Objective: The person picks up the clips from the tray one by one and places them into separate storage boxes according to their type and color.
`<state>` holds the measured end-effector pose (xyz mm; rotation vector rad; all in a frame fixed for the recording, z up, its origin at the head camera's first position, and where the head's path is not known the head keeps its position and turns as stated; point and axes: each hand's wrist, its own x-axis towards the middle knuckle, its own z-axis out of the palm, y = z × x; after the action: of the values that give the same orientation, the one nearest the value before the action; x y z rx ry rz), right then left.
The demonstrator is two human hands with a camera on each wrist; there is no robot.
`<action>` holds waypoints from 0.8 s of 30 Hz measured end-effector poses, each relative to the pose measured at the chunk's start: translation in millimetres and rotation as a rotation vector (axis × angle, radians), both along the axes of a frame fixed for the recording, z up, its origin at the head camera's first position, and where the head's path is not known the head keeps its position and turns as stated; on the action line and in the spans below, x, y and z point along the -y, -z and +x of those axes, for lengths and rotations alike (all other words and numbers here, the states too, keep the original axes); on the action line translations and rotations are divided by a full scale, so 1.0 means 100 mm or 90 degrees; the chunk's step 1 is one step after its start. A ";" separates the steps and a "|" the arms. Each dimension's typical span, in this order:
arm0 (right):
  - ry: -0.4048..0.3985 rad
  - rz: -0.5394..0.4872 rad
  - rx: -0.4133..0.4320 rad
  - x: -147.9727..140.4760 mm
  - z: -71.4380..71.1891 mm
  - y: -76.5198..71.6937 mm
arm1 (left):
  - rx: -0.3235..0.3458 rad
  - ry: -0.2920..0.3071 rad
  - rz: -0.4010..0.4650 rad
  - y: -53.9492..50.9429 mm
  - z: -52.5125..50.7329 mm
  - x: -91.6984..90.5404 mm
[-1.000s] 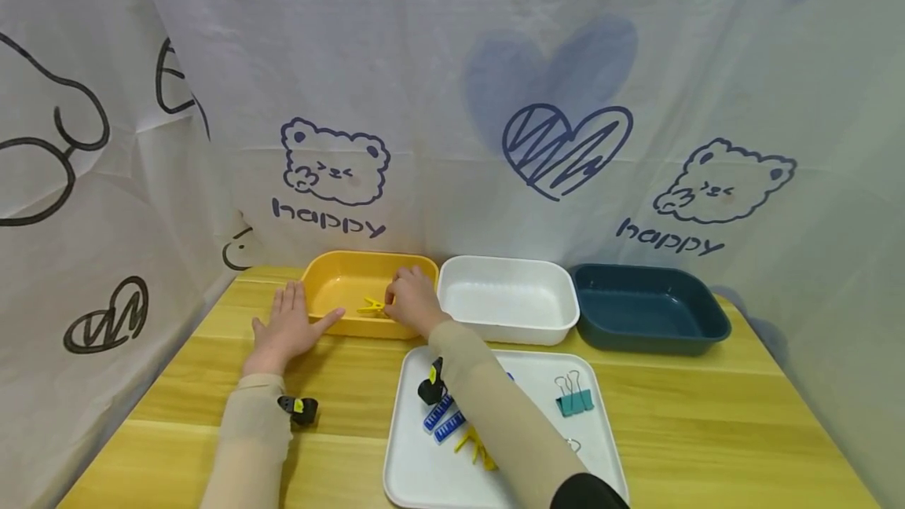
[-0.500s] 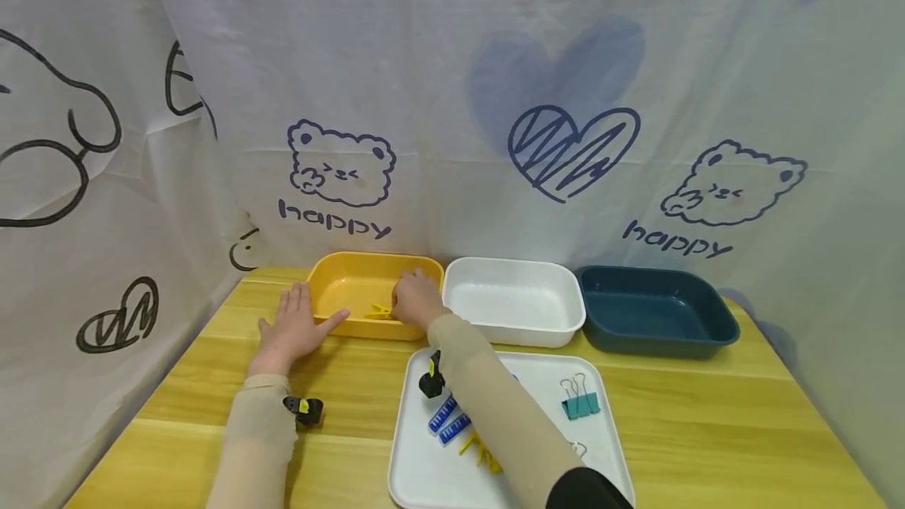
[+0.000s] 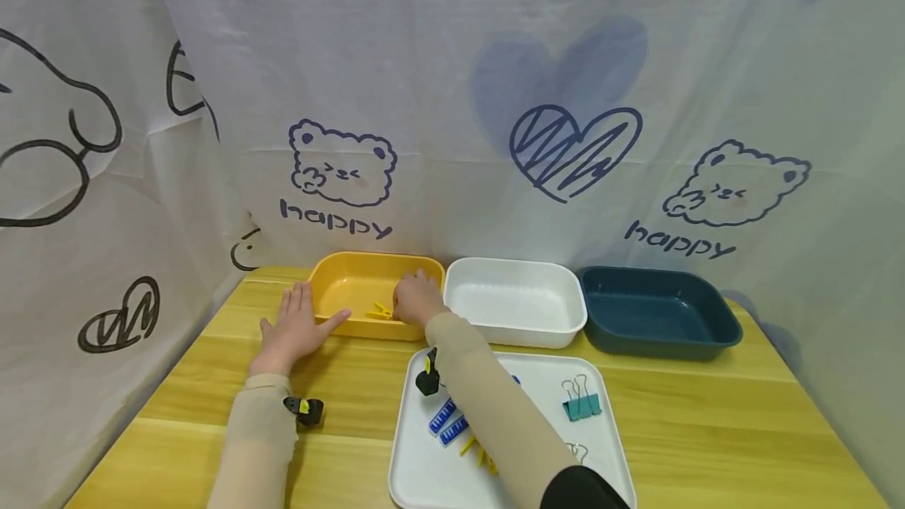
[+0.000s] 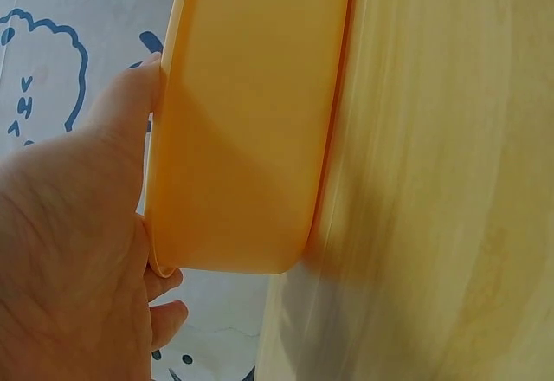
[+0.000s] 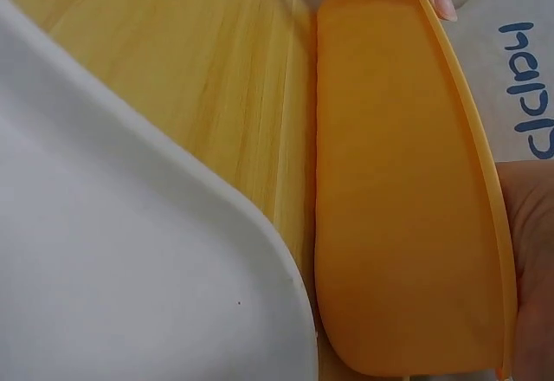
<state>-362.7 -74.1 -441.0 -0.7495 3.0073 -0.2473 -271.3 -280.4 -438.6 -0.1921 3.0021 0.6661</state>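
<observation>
My left hand [image 3: 291, 332] rests at the left end of a yellow bin [image 3: 346, 326], fingers straight and thumb spread over the front rim. The left wrist view shows this hand [image 4: 74, 225] against the rim of the bin [image 4: 242, 121]. My right hand [image 3: 419, 301] reaches down into the bin's right part with bent fingers. A small yellow clothespin [image 3: 380, 311] lies in the bin right beside those fingers. The fingertips are hidden, so I cannot tell whether they pinch anything. In the right wrist view, the bin wall [image 5: 398, 173] covers most of the right hand [image 5: 530, 251].
A white bin [image 3: 512, 334] and a dark teal bin [image 3: 657, 348] stand to the right in a row. In front, a white tray [image 3: 424, 485] holds blue clips [image 3: 444, 417], yellow clothespins [image 3: 484, 458] and teal binder clips [image 3: 582, 407]. My right forearm crosses the tray.
The yellow clothespin beside my right fingers has turned slightly. Both hands stay at the yellow bin. The whole head view has shifted slightly.
</observation>
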 end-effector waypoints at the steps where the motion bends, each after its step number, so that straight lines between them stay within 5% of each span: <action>1: 0.000 0.001 0.001 0.00 0.00 0.00 | 0.001 0.000 0.001 0.00 0.00 0.00; 11: 0.005 -0.008 0.000 -0.01 0.00 -0.01 | 0.004 0.000 0.003 -0.02 0.00 -0.02; 24: 0.025 -0.164 -0.004 -0.08 0.07 -0.05 | 0.004 -0.002 -0.011 0.00 -0.03 0.00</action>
<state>-355.4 -66.0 -435.7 -0.7078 3.0337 -0.6456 -274.2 -280.6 -438.4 -0.1994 3.0035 0.6380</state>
